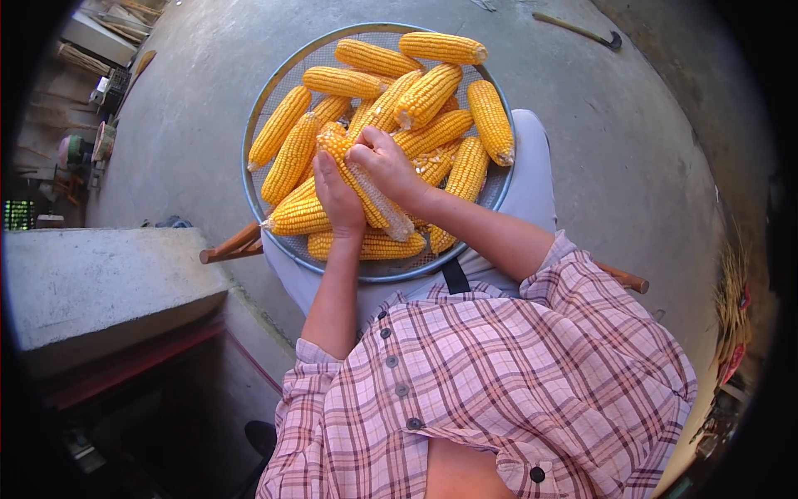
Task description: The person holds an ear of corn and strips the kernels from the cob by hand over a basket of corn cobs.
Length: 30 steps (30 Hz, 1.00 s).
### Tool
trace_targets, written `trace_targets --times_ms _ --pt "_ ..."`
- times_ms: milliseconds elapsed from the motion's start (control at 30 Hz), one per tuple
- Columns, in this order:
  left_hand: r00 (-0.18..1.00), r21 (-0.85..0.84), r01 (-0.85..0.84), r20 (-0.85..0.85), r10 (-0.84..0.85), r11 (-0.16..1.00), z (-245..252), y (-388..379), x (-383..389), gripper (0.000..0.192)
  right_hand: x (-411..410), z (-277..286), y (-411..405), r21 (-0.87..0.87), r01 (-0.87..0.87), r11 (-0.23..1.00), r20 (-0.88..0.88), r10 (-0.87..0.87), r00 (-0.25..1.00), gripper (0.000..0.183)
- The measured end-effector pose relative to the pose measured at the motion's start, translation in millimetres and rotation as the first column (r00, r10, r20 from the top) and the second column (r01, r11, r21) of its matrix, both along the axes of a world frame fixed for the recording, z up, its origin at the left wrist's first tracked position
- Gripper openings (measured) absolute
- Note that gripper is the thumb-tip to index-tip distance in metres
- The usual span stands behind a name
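My left hand [340,196] grips a partly shelled corn cob [368,190] from its left side. Along the cob's right side runs a bare whitish strip, while yellow kernels still cover the rest. My right hand [389,165] presses its thumb and curled fingers against the upper part of that cob, at the edge of the kernels. Under both hands, a round metal-rimmed mesh sieve [250,187] rests on my lap. Several whole ears of yellow corn [439,48] lie heaped in it, with loose kernels [430,163] among them.
A wooden stool's ends [234,244] stick out on both sides of me. To the left stands a concrete ledge [112,274]. A sickle-like tool with a wooden handle [576,30] lies on the concrete floor [617,143] at the upper right. Dry straw [732,299] is at the right rim.
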<state>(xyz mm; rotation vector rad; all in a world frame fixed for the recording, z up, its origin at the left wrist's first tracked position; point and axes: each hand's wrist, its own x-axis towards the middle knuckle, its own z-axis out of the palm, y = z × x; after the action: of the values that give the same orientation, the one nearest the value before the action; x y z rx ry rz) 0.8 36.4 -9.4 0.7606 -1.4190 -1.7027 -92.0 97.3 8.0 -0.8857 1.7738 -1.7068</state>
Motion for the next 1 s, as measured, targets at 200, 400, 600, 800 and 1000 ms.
trace_targets --times_ms 200,400,600,800,1000 --pt "0.999 -0.065 -0.052 -0.017 0.051 0.997 0.7 2.4 -2.3 0.045 -0.1 -14.5 -0.1 -0.020 -0.023 1.000 0.124 0.026 0.992 0.019" --pt "0.996 0.036 -0.006 -0.093 0.010 0.999 2.8 2.5 -3.4 0.045 -0.3 -13.2 10.0 -0.126 -0.008 0.992 0.244 0.039 0.969 0.017" --pt "0.994 0.029 -0.019 -0.107 0.022 0.999 0.0 2.9 -2.9 0.045 2.6 -14.3 4.2 -0.084 0.020 0.996 0.207 -0.002 0.978 0.020" --pt "1.000 -0.026 0.016 -0.004 -0.016 1.000 -5.0 -1.5 1.7 0.056 4.2 -24.1 5.8 -0.142 -0.030 0.989 -0.092 0.017 0.996 0.025" --pt "1.000 -0.040 0.002 0.024 -0.001 0.999 -2.0 0.3 1.8 0.056 2.8 -18.3 6.4 -0.100 -0.007 0.995 0.172 0.024 0.985 0.024"
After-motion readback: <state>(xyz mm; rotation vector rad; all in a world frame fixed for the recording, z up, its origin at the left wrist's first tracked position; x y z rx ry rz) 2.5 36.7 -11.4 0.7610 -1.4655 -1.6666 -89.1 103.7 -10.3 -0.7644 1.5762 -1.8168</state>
